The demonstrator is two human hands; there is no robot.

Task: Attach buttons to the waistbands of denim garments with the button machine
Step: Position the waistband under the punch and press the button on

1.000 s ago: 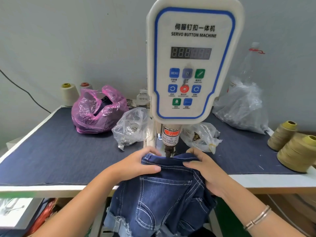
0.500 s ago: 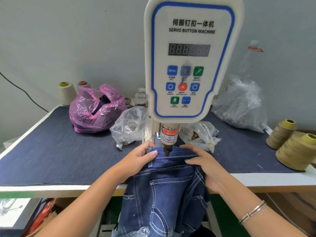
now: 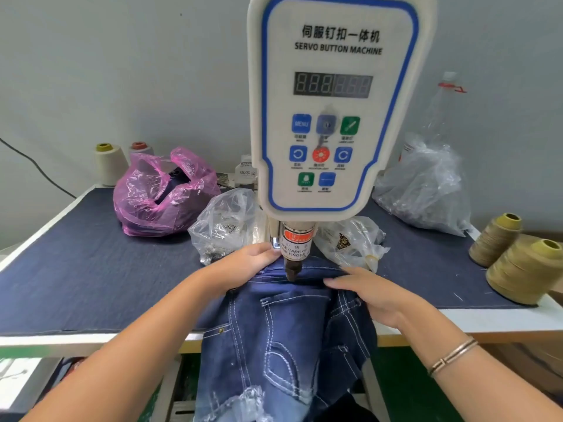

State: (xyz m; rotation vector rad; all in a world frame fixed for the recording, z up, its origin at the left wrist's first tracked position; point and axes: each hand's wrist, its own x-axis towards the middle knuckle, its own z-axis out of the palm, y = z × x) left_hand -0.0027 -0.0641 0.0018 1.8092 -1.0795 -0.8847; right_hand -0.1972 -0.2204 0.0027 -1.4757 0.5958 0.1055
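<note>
**A:** Denim shorts [image 3: 283, 333], where do they sit?

**B:** Their waistband [image 3: 307, 274] lies on the front edge of the table [image 3: 487, 319], right under the punch head [image 3: 293, 271] of the button machine [image 3: 338, 102]. The rest of the garment hangs off the table edge toward the person, a frayed hem at the bottom.

**A:** Walk me across from the left.

**B:** At the back left stand two thread cones [image 3: 111, 162], one cream with a yellow core, one with a red core half hidden behind a pink plastic bag [image 3: 161, 193]. Just right of that bag is a clear bag [image 3: 225, 226] with small metal pieces inside, lying beside the machine's column.

**A:** And the left hand?

**B:** The left hand [image 3: 243, 266] rests on the waistband just left of the punch head, fingers curled over the band's edge and gripping it.

**A:** The machine itself?

**B:** Its white panel reads "SERVO BUTTON MACHINE", with a digit display and coloured keys below. The punch tip touches or nearly touches the waistband; I cannot tell which.

**A:** The right side?

**B:** The right hand [image 3: 374, 293] grips the waistband right of the punch, thumb on top of the cloth, the fingers tucked below it. A bracelet [image 3: 452, 356] is on that wrist. Behind the hand lies a small clear packet [image 3: 350, 242], farther back a large clear bag [image 3: 426, 190] before a plastic bottle [image 3: 438, 111]. Two olive thread spools [image 3: 524, 266] lie at the far right edge.
</note>
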